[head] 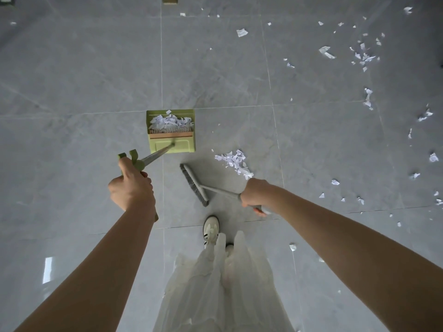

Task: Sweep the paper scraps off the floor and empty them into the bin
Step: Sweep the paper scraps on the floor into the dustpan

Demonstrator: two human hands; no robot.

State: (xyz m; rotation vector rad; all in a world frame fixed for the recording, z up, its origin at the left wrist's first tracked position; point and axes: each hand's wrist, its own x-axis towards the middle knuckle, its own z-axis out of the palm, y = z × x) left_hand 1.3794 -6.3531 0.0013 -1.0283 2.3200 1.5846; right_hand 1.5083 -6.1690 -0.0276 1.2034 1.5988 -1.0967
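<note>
Head view, noted left to right. My left hand (131, 188) has its fingers wrapped round the green grip of the dustpan (171, 131) handle. The pan stands on the grey tiled floor (72, 80) ahead of me and already carries a heap of white paper. Just right of it, my right hand (255, 196) is curled round the grey stick of the broom (194, 184), whose head sits close by the pan's near corner. Beside the broom head, on its right, lies a small gathered pile of scraps (233, 162). Further right and toward the top, loose scraps (364, 56) are strewn wide and well apart.

Handling, my judgement: scraps are very light and flimsy and will flutter or skid on glossy tile, so short low strokes suit; both tools are best held at their stiff handles, as now.

Surroundings: my shoe (211, 228) and pale skirt (223, 283) are just behind the broom and could block a backstroke. Bin not in view. Much of the sweeping remains.
</note>
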